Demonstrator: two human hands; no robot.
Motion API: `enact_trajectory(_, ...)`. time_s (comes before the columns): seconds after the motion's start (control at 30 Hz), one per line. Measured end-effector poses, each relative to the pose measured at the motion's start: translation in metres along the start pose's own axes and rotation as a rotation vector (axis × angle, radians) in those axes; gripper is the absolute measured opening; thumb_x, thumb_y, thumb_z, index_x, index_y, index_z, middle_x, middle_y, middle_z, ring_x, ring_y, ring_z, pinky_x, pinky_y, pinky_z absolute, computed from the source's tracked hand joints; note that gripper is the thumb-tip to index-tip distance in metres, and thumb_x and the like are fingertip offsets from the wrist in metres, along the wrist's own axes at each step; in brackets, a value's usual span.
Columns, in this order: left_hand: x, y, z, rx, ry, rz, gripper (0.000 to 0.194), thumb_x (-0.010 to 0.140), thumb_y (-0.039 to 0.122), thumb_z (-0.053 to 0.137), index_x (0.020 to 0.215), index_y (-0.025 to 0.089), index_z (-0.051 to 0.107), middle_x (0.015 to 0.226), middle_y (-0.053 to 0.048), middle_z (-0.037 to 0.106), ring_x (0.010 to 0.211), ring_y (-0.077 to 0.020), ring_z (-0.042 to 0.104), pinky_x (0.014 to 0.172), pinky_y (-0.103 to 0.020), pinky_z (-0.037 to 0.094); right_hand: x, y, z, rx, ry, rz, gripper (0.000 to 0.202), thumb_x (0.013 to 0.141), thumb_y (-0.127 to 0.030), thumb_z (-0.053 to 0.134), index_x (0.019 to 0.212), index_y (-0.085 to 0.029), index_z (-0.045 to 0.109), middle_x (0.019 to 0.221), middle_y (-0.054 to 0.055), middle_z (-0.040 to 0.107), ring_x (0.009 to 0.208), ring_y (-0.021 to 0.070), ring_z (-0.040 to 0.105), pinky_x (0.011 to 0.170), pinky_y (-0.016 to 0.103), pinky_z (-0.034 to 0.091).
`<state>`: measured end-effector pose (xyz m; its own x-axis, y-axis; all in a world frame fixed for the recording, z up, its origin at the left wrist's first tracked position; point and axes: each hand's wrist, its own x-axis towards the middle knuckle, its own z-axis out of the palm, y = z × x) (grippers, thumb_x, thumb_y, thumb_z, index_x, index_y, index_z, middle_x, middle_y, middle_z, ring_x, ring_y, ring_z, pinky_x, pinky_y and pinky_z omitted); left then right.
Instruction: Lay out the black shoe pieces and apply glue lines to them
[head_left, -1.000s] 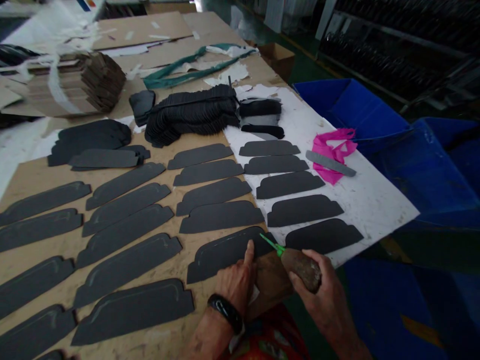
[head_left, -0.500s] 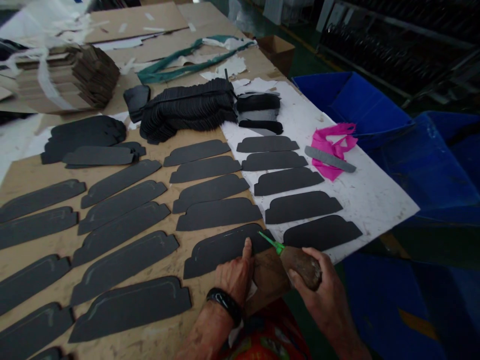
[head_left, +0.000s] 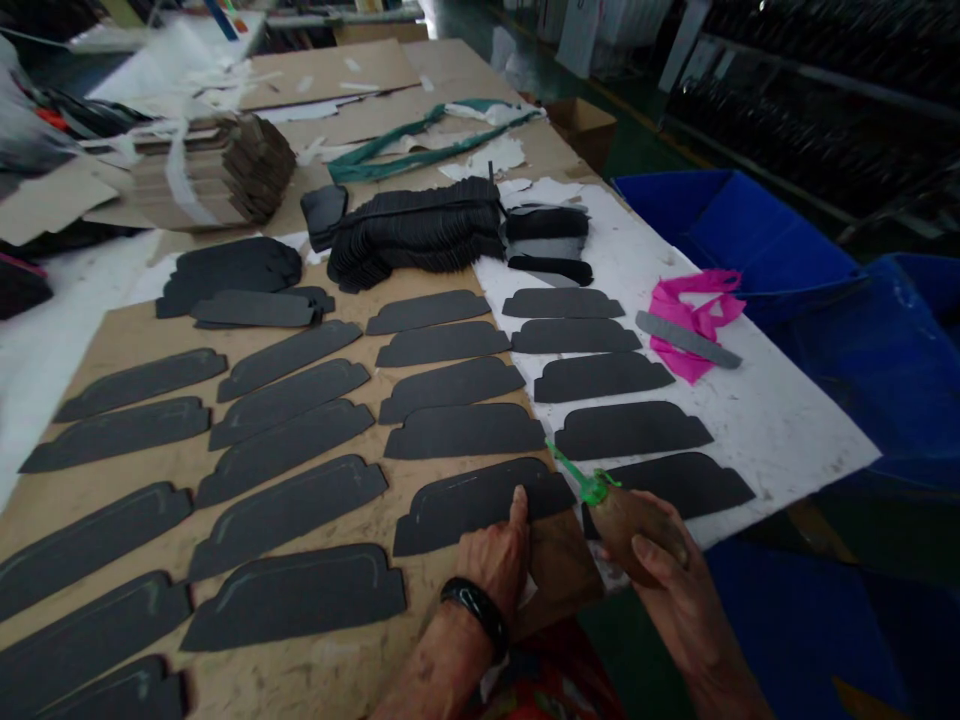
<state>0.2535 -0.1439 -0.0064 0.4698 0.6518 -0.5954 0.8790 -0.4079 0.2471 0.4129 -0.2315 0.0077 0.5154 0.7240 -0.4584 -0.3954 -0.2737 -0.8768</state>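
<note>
My left hand [head_left: 495,560], with a black band on its wrist, presses its outstretched index finger on a dark grey cut piece [head_left: 465,505] at the table's near edge. A thin pale line runs along that piece's upper edge. In my right hand [head_left: 667,560] is a brown glue bottle [head_left: 641,530] with a green nozzle [head_left: 574,470]. The nozzle tip is above the right end of the piece, partly in front of the neighbouring black piece [head_left: 675,485]. More cut pieces lie in columns to the left and behind, several with pale lines.
A long stack of black pieces [head_left: 420,230] stands behind the rows, with a tied cardboard bundle [head_left: 210,175] at the back left. Pink cloth [head_left: 694,320] lies under a grey strip at the right. Blue bins [head_left: 735,220] stand beyond the table's right edge.
The view has shifted, so the table appears further right and lower. The bottle's nozzle has moved away from the piece's top edge near its right end, and the pale line reaches further right.
</note>
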Motion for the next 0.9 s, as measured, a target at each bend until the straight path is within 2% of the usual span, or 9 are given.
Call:
enact_trajectory(0.1, -0.002, 0.001, -0.002, -0.024, 0.002, 0.007, 0.050, 0.087, 0.021, 0.029, 0.136, 0.016, 0.022, 0.079, -0.015, 0.068, 0.073, -0.0296, 0.065, 0.061, -0.041, 0.049, 0.001, 0.000, 0.005, 0.069, -0.016, 0.036, 0.045, 0.065, -0.034, 0.066, 0.106, -0.025, 0.049, 0.096, 0.005, 0.058, 0.076, 0.0212, 0.060, 0.061, 0.036, 0.053)
enact_trajectory(0.2, -0.007, -0.001, -0.009, -0.055, 0.009, 0.009, 0.044, 0.086, 0.023, 0.032, 0.130, 0.020, 0.033, 0.081, -0.012, 0.069, 0.074, -0.0288, 0.065, 0.060, -0.039, 0.049, 0.005, -0.002, 0.014, 0.103, -0.029, 0.069, 0.043, 0.064, -0.034, 0.067, 0.103, -0.026, 0.051, 0.097, 0.003, 0.057, 0.076, 0.0192, 0.059, 0.060, 0.033, 0.053)
enact_trajectory(0.3, -0.018, -0.012, -0.021, -0.087, 0.030, 0.005, 0.032, 0.087, 0.029, 0.032, 0.117, 0.027, 0.044, 0.079, -0.005, 0.069, 0.073, -0.0256, 0.066, 0.058, -0.034, 0.049, 0.008, -0.007, 0.026, 0.104, -0.032, 0.085, 0.041, 0.065, -0.034, 0.067, 0.102, -0.026, 0.052, 0.098, 0.003, 0.057, 0.076, 0.0179, 0.058, 0.061, 0.031, 0.052)
enact_trajectory(0.37, -0.023, -0.027, -0.030, -0.098, 0.061, -0.025, 0.029, 0.088, 0.032, 0.029, 0.111, 0.029, 0.046, 0.076, -0.002, 0.068, 0.072, -0.0230, 0.066, 0.058, -0.031, 0.048, 0.011, -0.009, 0.034, 0.083, -0.042, 0.077, 0.042, 0.063, -0.034, 0.068, 0.101, -0.026, 0.053, 0.097, 0.003, 0.057, 0.076, 0.0186, 0.058, 0.060, 0.032, 0.053)
enact_trajectory(0.47, -0.023, -0.054, -0.045, -0.083, 0.112, -0.114, 0.035, 0.089, 0.030, 0.025, 0.121, 0.025, 0.039, 0.076, -0.005, 0.068, 0.073, -0.0220, 0.065, 0.060, -0.030, 0.047, 0.015, -0.012, 0.049, 0.073, -0.057, 0.068, 0.041, 0.064, -0.034, 0.068, 0.101, -0.026, 0.053, 0.099, 0.003, 0.056, 0.076, 0.0179, 0.058, 0.059, 0.032, 0.053)
enact_trajectory(0.53, -0.016, -0.073, -0.052, -0.056, 0.121, -0.188, 0.046, 0.087, 0.021, 0.026, 0.133, 0.016, 0.025, 0.076, -0.010, 0.067, 0.073, -0.0247, 0.065, 0.061, -0.034, 0.047, 0.018, -0.013, 0.060, 0.091, -0.072, 0.075, 0.041, 0.064, -0.033, 0.068, 0.102, -0.026, 0.053, 0.099, 0.003, 0.056, 0.076, 0.0176, 0.058, 0.060, 0.031, 0.053)
enact_trajectory(0.63, -0.005, -0.093, -0.054, -0.028, 0.083, -0.257, 0.063, 0.079, 0.008, 0.032, 0.138, 0.008, 0.010, 0.076, -0.015, 0.067, 0.074, -0.0300, 0.065, 0.061, -0.039, 0.047, 0.022, -0.012, 0.077, 0.074, -0.115, 0.077, 0.044, 0.063, -0.034, 0.069, 0.103, -0.025, 0.052, 0.098, 0.004, 0.057, 0.078, 0.0194, 0.058, 0.059, 0.032, 0.053)
enact_trajectory(0.73, -0.003, -0.099, -0.047, -0.034, 0.037, -0.265, 0.069, 0.076, 0.006, 0.035, 0.139, 0.009, 0.007, 0.079, -0.016, 0.067, 0.076, -0.0309, 0.064, 0.062, -0.041, 0.047, 0.028, -0.011, 0.092, -0.084, -0.171, 0.024, 0.045, 0.066, -0.037, 0.066, 0.106, -0.025, 0.048, 0.100, 0.004, 0.057, 0.082, 0.0202, 0.058, 0.064, 0.034, 0.053)
enact_trajectory(0.9, -0.013, -0.096, -0.035, -0.079, -0.005, -0.265, 0.063, 0.083, 0.015, 0.034, 0.139, 0.015, 0.005, 0.080, -0.014, 0.068, 0.074, -0.0280, 0.065, 0.061, -0.038, 0.048, 0.039, -0.003, 0.112, -0.620, -0.296, -0.174, 0.050, 0.064, -0.041, 0.066, 0.106, -0.022, 0.046, 0.102, 0.005, 0.057, 0.088, 0.0206, 0.057, 0.077, 0.032, 0.048)
